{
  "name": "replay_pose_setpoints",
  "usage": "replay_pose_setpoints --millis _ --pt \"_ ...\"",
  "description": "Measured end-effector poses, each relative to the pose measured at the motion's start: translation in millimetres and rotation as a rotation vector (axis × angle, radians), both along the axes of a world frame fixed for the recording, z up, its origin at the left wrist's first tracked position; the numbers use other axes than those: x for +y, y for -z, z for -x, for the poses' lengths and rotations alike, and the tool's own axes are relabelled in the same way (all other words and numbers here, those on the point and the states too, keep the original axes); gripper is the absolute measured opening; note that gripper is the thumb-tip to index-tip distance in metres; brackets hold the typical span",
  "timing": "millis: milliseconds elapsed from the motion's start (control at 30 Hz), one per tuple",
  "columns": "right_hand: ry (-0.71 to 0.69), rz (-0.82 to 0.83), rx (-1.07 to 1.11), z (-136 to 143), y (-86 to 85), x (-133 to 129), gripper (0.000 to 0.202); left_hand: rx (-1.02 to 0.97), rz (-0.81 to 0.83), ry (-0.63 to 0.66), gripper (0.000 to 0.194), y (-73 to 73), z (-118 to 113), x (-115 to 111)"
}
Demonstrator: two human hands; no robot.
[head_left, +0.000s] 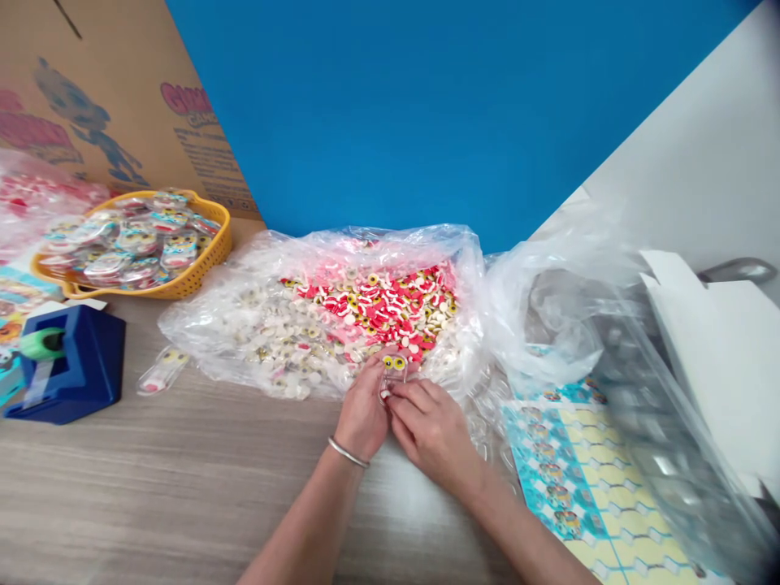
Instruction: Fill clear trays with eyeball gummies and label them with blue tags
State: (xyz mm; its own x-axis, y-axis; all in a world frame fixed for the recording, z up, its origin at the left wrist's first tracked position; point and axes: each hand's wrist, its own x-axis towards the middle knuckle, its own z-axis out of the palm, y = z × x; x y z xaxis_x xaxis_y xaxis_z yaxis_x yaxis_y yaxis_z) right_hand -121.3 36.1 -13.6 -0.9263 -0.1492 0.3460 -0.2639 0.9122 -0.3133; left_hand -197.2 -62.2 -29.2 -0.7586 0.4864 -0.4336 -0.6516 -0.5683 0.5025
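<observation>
My left hand [362, 416], with a silver bangle at the wrist, holds a small clear plastic shell [394, 375] upright. Two yellow eye-shaped pieces [393, 362] sit in the shell's upper part. My right hand [435, 432] has its fingers pinched at the shell's lower part, on a small white piece [385, 394] whose kind I cannot make out. Just beyond both hands, an opened clear plastic bag [237, 301] is heaped with red-and-white pieces [383, 305] and yellow eye pieces. A filled clear shell [163, 370] lies on the table at left.
At left stand a blue tape dispenser [91, 361] and a yellow basket [207, 262] of packed shells, before a cardboard box [183, 154]. To the right are printed card sheets [548, 463], clear plastic trays [664, 455] and crumpled plastic [517, 301]. A blue panel [396, 114] rises behind.
</observation>
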Motion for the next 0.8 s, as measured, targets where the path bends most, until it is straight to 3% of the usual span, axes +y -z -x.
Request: replay_pose_setpoints --millis 167,300,500,600,800 --pt "0.073 -0.010 0.025 -7.4 1.5 -4.8 0.023 0.001 -0.007 0.035 0.028 0.4 0.7 -0.5" --pt "0.101 -0.019 0.042 -18.6 -9.0 -6.6 0.022 0.028 0.022 0.073 0.029 -4.5 2.1 -2.6" --pt "0.235 0.037 0.024 -74.7 -26.3 1.9 0.017 0.128 0.086 0.087 0.022 -20.6 -0.9 -2.1" --pt "0.356 0.081 -0.062 -114.7 -17.8 19.9 0.017 0.148 0.112 0.100 0.023 -30.8 -8.2 -0.1" --pt "0.767 0.178 -0.138 -175.9 -5.8 81.1 0.016 0.084 0.149 0.222 0.024 -47.5 -33.4 7.2"
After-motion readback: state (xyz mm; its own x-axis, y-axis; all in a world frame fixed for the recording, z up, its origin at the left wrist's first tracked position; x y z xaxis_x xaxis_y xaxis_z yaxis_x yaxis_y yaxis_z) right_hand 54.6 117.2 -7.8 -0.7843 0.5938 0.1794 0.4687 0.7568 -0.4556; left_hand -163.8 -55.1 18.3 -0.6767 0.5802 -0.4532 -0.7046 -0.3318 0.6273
